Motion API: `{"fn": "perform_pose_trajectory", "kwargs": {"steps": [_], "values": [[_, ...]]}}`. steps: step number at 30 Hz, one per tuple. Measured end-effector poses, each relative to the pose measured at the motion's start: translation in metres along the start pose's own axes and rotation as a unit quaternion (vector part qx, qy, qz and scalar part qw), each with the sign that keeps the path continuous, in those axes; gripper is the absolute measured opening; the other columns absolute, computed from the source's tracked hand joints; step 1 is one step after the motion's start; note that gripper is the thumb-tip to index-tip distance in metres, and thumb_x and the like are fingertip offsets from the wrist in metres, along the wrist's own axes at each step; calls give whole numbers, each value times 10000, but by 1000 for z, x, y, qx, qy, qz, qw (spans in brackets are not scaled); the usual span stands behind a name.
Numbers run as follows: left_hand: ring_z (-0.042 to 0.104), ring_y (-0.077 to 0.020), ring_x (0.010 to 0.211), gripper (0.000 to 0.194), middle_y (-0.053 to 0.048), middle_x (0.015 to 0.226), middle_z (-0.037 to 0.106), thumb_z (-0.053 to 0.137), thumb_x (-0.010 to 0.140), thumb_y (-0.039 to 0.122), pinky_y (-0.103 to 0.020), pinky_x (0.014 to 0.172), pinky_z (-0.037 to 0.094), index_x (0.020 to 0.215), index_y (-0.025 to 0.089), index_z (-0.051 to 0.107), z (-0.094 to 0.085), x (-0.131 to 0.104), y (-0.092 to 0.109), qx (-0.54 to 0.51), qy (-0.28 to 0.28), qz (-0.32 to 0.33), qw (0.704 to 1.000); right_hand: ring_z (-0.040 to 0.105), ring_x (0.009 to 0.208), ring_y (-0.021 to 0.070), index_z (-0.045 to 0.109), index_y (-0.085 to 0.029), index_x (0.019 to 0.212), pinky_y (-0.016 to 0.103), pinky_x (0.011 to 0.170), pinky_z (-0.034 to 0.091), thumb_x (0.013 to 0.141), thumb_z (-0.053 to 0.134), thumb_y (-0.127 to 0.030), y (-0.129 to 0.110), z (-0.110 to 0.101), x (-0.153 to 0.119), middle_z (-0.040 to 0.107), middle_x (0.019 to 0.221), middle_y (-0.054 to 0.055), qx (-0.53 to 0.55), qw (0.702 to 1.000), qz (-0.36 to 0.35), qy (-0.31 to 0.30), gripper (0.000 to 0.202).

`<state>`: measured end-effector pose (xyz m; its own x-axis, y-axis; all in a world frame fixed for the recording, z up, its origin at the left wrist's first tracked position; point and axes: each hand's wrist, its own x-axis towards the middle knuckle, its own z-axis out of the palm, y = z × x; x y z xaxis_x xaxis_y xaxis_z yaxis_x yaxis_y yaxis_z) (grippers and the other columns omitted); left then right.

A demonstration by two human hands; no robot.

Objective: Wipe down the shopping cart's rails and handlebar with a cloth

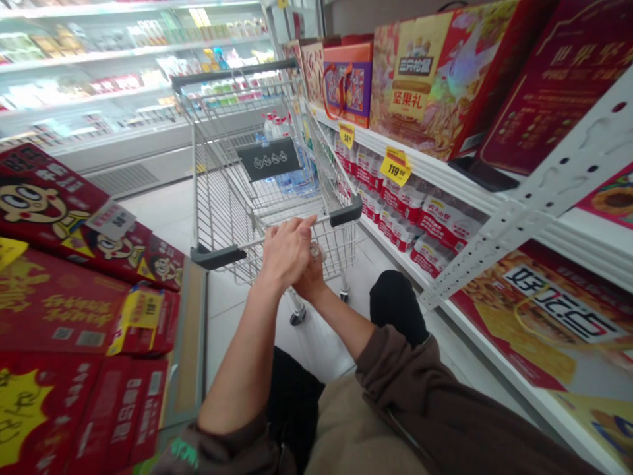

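Note:
A wire shopping cart (215,191) with dark grey corner grips stands in front of me. My left hand (287,251) is closed over the middle of its handle bar (337,220), partly overlapping my right hand (310,278). My right hand is also closed at the bar, its fingers mostly hidden under the left. A small pale round thing (317,251) shows beside the right hand; I cannot make out what it is. Shrink-wrapped water bottles (291,178) show through the wires toward the cart's far end; whether they are inside is unclear. A dark plate (270,159) hangs on the child-seat flap.
On the right, a white shelf (534,185) bears gift boxes (420,79) above red-labelled bottle packs (415,211). Stacked red boxes (54,297) line the left side. A lit refrigerated display (123,86) runs across the back. Tiled floor (225,300) lies under the cart.

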<state>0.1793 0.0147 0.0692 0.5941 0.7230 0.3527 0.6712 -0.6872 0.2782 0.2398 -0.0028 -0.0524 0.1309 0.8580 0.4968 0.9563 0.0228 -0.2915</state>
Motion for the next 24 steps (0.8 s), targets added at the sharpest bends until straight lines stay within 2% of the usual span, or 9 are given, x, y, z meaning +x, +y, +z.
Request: {"fn": "perform_pose_trajectory", "kwargs": {"steps": [3, 5, 7, 10, 13, 16, 18, 21, 24], "values": [[565, -245, 1206, 884, -70, 1264, 668, -124, 979, 594, -428, 1032, 383, 1432, 291, 572, -2, -2, -4, 1, -20, 9, 1000, 501, 1344, 254, 703, -343, 1216, 503, 1114, 409, 1054, 429, -348, 52, -10, 2, 669, 1328, 36, 0, 998, 17, 67, 319], [558, -243, 1185, 878, -71, 1265, 664, -123, 977, 595, -430, 1032, 374, 1459, 298, 547, -3, -5, -10, 9, -18, 12, 1000, 511, 1301, 278, 753, -281, 1088, 520, 1086, 415, 1034, 478, -298, 92, -19, 6, 679, 1280, 91, -20, 980, 106, 168, 281], [548, -243, 1173, 892, -74, 1274, 656, -129, 967, 608, -445, 1056, 348, 1468, 294, 539, 1, -7, -12, 17, 1, 16, 1000, 505, 1268, 281, 764, -227, 1004, 506, 1066, 426, 1016, 501, -250, 112, -22, 10, 667, 1251, 133, -37, 946, 184, 263, 264], [532, -229, 1197, 921, -74, 1308, 641, -170, 961, 582, -464, 1111, 296, 1473, 273, 531, 14, -1, -2, 10, 28, 14, 999, 496, 1237, 272, 754, -202, 978, 475, 1037, 449, 1004, 515, -226, 92, -8, 13, 647, 1230, 145, -40, 917, 190, 349, 242], [509, -227, 1259, 868, -90, 1382, 612, -129, 989, 558, -463, 1143, 279, 1506, 235, 489, 22, 4, 6, 21, 33, 35, 999, 507, 1218, 259, 738, -244, 1029, 426, 995, 467, 992, 562, -271, 50, 16, 11, 660, 1203, 106, -65, 920, 77, 378, 181], [497, -230, 1305, 777, -71, 1437, 591, -52, 1017, 541, -450, 1169, 289, 1533, 261, 457, 7, -4, -9, 63, 26, 65, 996, 511, 1214, 246, 726, -297, 1055, 396, 967, 462, 981, 593, -271, 48, 23, 9, 677, 1178, 61, -90, 924, -17, 373, 155], [544, -240, 1254, 777, -66, 1349, 648, -52, 1019, 524, -490, 1199, 261, 1499, 285, 510, -12, -18, -33, 107, 28, 23, 994, 500, 1216, 250, 736, -291, 998, 408, 975, 458, 974, 589, -220, 74, 14, 11, 675, 1174, 63, -63, 928, 15, 368, 165], [556, -285, 1217, 912, -90, 1221, 686, -117, 976, 586, -572, 1218, 226, 1423, 250, 603, -36, -37, -73, 140, 53, -61, 987, 490, 1212, 261, 747, -235, 984, 455, 1007, 455, 979, 536, -163, 109, -3, 21, 648, 1212, 112, -17, 928, 127, 350, 222], [553, -265, 1200, 1097, -104, 1145, 684, -247, 898, 622, -527, 1249, 226, 1381, 191, 638, -36, -40, -90, 40, 49, -62, 996, 486, 1225, 271, 746, -208, 1008, 479, 1015, 459, 994, 522, -195, 88, -1, 30, 630, 1245, 140, 5, 922, 179, 342, 225]]}}
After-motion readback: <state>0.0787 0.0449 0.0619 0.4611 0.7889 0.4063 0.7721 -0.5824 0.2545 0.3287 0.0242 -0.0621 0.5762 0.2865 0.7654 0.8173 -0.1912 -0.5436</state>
